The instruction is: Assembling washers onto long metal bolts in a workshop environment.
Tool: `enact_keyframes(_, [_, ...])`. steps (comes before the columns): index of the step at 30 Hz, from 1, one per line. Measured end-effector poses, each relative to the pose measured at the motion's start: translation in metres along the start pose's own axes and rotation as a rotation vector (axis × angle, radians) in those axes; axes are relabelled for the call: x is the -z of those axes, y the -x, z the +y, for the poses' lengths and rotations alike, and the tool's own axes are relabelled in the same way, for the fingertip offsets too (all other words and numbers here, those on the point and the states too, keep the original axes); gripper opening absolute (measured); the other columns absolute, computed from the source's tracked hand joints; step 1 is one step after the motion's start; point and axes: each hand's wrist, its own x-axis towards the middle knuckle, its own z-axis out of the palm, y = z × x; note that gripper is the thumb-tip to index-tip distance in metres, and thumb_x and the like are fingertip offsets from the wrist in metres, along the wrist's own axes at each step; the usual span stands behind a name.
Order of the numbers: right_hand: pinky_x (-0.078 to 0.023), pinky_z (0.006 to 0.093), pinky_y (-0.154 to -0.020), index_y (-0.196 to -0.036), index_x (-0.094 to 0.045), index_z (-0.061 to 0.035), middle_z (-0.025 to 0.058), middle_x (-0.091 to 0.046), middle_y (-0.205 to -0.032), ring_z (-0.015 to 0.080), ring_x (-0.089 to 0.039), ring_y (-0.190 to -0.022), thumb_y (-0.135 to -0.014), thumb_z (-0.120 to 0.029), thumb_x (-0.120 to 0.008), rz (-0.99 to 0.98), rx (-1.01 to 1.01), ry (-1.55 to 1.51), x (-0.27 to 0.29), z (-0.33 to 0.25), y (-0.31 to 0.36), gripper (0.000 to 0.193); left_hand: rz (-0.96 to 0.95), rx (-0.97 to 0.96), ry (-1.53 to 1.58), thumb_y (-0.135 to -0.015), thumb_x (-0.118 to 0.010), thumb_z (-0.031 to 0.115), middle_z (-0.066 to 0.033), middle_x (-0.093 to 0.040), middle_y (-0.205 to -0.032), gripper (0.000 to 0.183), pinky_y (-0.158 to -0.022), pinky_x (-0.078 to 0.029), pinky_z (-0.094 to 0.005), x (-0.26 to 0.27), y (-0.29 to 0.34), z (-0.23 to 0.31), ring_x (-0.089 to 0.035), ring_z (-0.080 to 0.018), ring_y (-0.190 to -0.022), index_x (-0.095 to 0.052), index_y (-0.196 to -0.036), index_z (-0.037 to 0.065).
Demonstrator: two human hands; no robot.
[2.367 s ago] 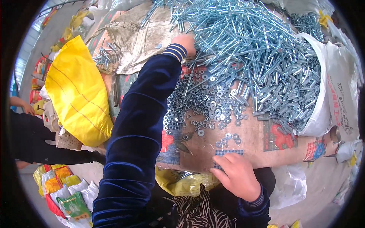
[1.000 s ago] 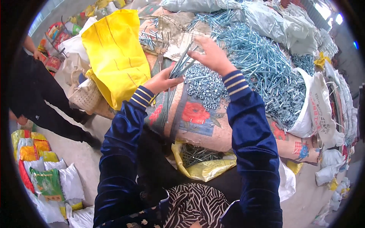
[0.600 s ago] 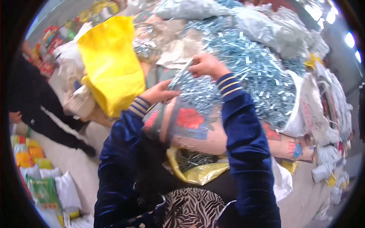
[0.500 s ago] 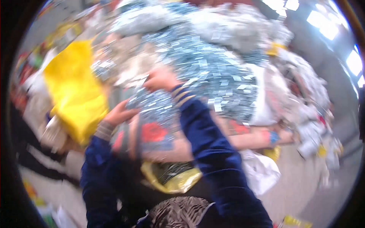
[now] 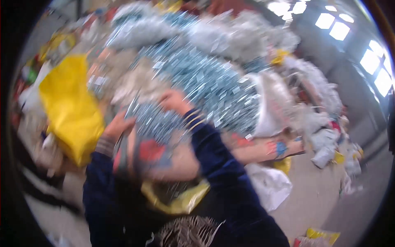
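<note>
A big heap of small, shiny blue-grey strips (image 5: 214, 74) covers the work surface in front of me. My left hand (image 5: 120, 124) is at the heap's near left edge, fingers closed by a thin, strip-like piece. Blur hides just what it grips. My right hand (image 5: 175, 102) is over the heap's near part, fingers curled in toward the strips; whatever is between them cannot be made out. Beneath both forearms runs the pinkish, red-patterned edge (image 5: 181, 160) of the surface. Beside the strips lies a beige, cloth-like pile (image 5: 142, 78).
A yellow sack (image 5: 72, 109) stands at the left. White bags (image 5: 247, 35) line the far side, and an opened white sack (image 5: 271, 103) lies right of the strips. Below the edge are a yellow bag (image 5: 177, 203) and a white bag (image 5: 269, 185). Windows (image 5: 331, 24) shine at upper right.
The whole view has shifted, so most things appear farther left. My right hand stays over the strips, my left by the near left edge. Blur hides finer changes.
</note>
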Motion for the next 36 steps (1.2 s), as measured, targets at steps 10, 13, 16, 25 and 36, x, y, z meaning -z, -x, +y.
enact_keyframes(10, [-0.047,0.0311,-0.047,-0.077,-0.057,0.0004,0.0109,-0.06,-0.06,0.0195,-0.061,-0.052,-0.068,0.0,-0.063,0.016,-0.083,0.236,-0.004,0.054,0.072,0.01,-0.042,0.145,0.329,-0.086,-0.064,0.014,0.0023,-0.047,-0.067,0.019,-0.042,-0.032,-0.0202,0.022,0.029,-0.003,-0.043,-0.0055,-0.049,-0.054,-0.099,0.003])
enact_keyframes(13, [-0.05,0.0393,-0.052,-0.082,-0.056,-0.0028,0.0158,-0.063,-0.066,0.0299,-0.064,-0.058,-0.071,-0.008,-0.062,0.008,0.328,0.718,-0.023,0.046,0.067,0.013,-0.056,0.161,0.398,-0.086,-0.064,0.012,0.0025,-0.046,-0.067,0.019,-0.042,-0.032,-0.0198,0.021,0.029,-0.006,-0.043,-0.0052,-0.049,-0.055,-0.101,0.003])
enact_keyframes(16, [-0.051,0.0463,-0.059,-0.088,-0.056,-0.0038,0.0156,-0.066,-0.072,0.0351,-0.065,-0.066,-0.08,-0.012,-0.051,-0.145,0.173,1.164,-0.048,0.036,0.055,0.012,-0.067,0.167,0.435,-0.088,-0.062,0.013,0.002,-0.046,-0.067,0.017,-0.042,-0.031,-0.0196,0.025,0.033,-0.007,-0.042,-0.0052,-0.048,-0.054,-0.1,0.004])
enact_keyframes(25, [-0.049,0.0463,-0.068,-0.086,-0.063,-0.0116,0.0144,-0.066,-0.08,0.0332,-0.064,-0.077,-0.074,-0.034,-0.067,0.019,0.154,0.768,-0.079,0.023,0.056,0.026,-0.041,0.205,0.477,-0.089,-0.059,0.012,0.001,-0.045,-0.065,0.017,-0.04,-0.03,-0.0202,0.041,0.041,-0.011,-0.039,-0.0061,-0.043,-0.049,-0.103,0.007])
enact_keyframes(36, [-0.045,0.0391,-0.077,-0.098,-0.058,-0.0008,0.0179,-0.059,-0.093,0.0334,-0.057,-0.088,-0.089,-0.022,-0.054,0.182,0.07,0.495,-0.035,0.034,0.052,0.023,-0.017,0.17,0.689,-0.089,-0.062,0.013,0.0006,-0.049,-0.07,0.014,-0.039,-0.029,-0.0189,0.052,0.062,-0.002,-0.039,-0.0033,-0.043,-0.052,-0.098,0.008])
